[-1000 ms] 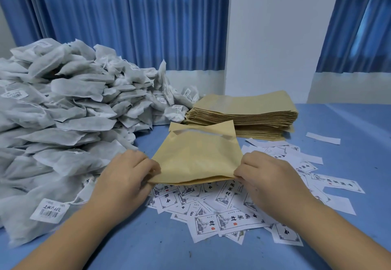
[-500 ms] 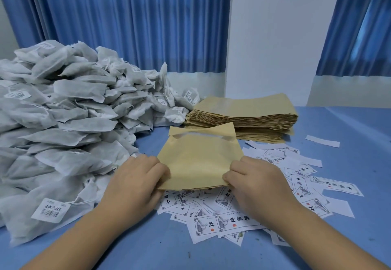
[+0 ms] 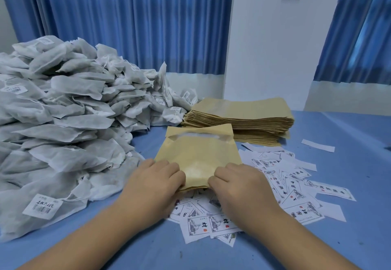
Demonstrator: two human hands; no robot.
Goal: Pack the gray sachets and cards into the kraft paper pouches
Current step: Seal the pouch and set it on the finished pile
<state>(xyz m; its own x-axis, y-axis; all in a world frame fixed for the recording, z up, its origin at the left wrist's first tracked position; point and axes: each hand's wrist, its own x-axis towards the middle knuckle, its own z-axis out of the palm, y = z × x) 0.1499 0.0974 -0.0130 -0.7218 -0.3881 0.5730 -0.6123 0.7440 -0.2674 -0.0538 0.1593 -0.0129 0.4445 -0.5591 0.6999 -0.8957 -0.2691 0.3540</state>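
Head view: both hands on one kraft pouch (image 3: 198,153) at centre of the blue bench (image 3: 351,164). Left hand (image 3: 154,183) has its grip closed on the pouch's near-left corner, fingers curled over the top face, thumb hidden underneath. Right hand (image 3: 239,185) has the same grip on the near-right corner, fingers curled over the edge. The two hands are near each other, with a bare patch of pouch between them.

Pouch lies near-flat, its near edge lifted slightly off the cards (image 3: 296,193), mouth pointing away from the person. A pale strip shows at the mouth; cannot tell if it is a window or something inside.

Cards are scattered loose on the bench under and right of the pouch, white with black print and small red marks, overlapping, some face down. One plain strip lies apart at far right.

Gray sachets (image 3: 63,121) form a big heap filling the left side, several with white barcode labels; the heap's edge reaches just beside the left hand. Stack of flat pouches (image 3: 243,113) sits behind the held pouch, touching the heap's far end.

Blue curtains (image 3: 127,26) and a white wall (image 3: 275,47) stand behind.
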